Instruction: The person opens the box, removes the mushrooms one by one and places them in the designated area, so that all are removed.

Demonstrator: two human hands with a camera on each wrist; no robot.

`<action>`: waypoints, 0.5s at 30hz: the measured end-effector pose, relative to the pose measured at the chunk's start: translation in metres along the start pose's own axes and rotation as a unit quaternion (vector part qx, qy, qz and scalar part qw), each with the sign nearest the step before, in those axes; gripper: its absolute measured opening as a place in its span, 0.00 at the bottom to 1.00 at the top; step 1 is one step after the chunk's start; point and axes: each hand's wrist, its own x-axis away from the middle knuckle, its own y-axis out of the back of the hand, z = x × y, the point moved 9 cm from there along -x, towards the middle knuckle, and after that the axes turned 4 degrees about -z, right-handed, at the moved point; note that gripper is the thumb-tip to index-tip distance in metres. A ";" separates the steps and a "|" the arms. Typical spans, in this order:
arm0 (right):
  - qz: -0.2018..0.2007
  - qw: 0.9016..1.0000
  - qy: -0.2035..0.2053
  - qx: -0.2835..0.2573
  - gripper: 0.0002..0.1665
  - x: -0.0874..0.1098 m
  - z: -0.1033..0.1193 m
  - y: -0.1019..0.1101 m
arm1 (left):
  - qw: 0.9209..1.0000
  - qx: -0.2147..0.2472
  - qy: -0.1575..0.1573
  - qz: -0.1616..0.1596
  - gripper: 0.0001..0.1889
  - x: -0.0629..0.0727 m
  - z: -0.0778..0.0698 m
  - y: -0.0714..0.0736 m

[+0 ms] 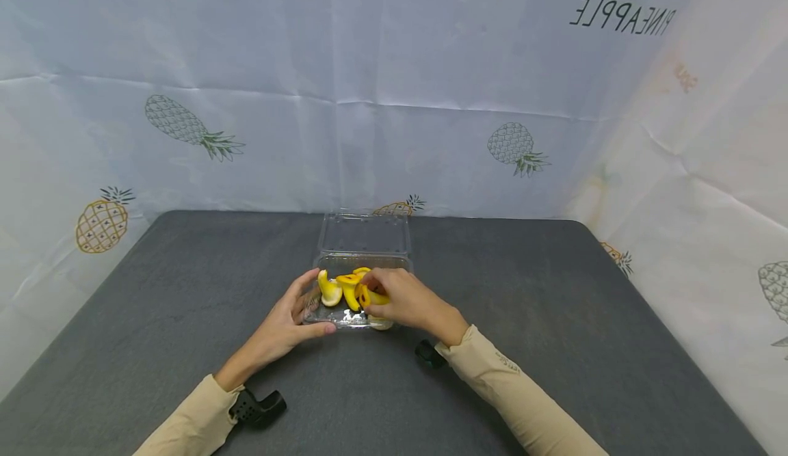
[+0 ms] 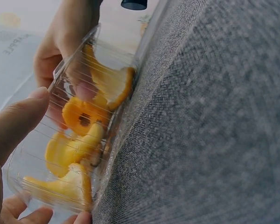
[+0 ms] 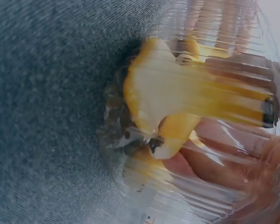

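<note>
A clear plastic clamshell container (image 1: 343,320) rests on the table with several yellow, trumpet-shaped mushrooms inside. My left hand (image 1: 284,319) grips its left end, thumb along the near side and fingers round the far side. My right hand (image 1: 409,299) reaches into its right half from above, thumb and fingers pinching a yellow mushroom (image 1: 377,297). Beside that, a mushroom with a pale rim (image 1: 331,293) lies at the left end, and a curved one (image 1: 351,296) lies in the middle. Through the ribbed wall, the right wrist view shows a pale, flared mushroom (image 3: 151,88) close up.
The container's hinged lid (image 1: 365,235) lies folded back on the far side. A dark grey table (image 1: 523,305) extends all round. Behind it hangs a white cloth (image 1: 418,155) printed with pineapples. Black wrist devices (image 1: 261,408) sit at both cuffs.
</note>
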 end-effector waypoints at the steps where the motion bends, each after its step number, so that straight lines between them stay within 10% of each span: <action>1: 0.002 1.000 0.000 -0.002 0.26 0.000 0.000 0.000 | 1.000 -0.001 0.000 0.000 0.54 0.000 0.000 0.000; 15: -0.003 0.998 -0.004 -0.056 0.26 0.003 -0.004 0.000 | 1.000 -0.011 -0.017 0.001 0.52 0.001 -0.003 0.001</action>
